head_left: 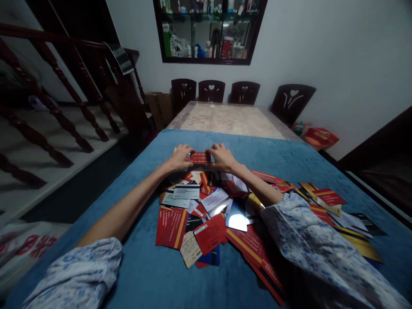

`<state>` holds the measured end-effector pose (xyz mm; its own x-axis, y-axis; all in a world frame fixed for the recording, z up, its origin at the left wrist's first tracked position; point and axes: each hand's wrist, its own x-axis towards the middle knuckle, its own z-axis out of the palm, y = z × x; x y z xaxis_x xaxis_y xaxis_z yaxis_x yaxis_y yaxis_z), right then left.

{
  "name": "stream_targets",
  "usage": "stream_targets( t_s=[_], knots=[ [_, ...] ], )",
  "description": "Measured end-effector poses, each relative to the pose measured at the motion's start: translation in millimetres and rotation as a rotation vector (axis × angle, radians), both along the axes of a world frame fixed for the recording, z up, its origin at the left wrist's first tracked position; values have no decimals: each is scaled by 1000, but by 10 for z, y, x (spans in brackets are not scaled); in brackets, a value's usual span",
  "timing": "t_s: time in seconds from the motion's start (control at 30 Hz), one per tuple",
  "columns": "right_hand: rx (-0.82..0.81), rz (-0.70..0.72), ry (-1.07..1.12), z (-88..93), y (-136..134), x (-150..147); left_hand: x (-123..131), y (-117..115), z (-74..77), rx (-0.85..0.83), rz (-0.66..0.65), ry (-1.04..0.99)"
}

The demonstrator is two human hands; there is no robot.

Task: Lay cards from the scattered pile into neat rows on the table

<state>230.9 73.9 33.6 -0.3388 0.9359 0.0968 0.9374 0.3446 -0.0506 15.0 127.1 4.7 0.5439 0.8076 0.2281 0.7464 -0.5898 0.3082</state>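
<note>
Both my hands reach out over a blue cloth (135, 266) on a table. My left hand (180, 158) and my right hand (222, 157) pinch the two ends of a small stack of red cards (199, 158) at the far edge of the pile. Between my forearms and under my right sleeve lies a loose heap of cards (209, 214), mostly red with yellow stripes, some white, one shiny. More cards (325, 198) are scattered to the right.
Beyond the cloth the marble tabletop (231, 118) shows, with several dark wooden chairs (211, 91) along the wall. A glass cabinet (209, 30) hangs above. A wooden stair railing (64, 86) stands at left; a red packet (320, 137) lies on the floor at right.
</note>
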Motion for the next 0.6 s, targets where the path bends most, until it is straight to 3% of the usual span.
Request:
stream_targets(
  t_s=[0.27, 0.6],
  knots=[
    [-48, -60, 23, -103, 334, 61, 160, 341, 33, -49, 47, 101],
    [-117, -107, 23, -227, 679, 74, 226, 725, -136, -60, 75, 83]
  ],
)
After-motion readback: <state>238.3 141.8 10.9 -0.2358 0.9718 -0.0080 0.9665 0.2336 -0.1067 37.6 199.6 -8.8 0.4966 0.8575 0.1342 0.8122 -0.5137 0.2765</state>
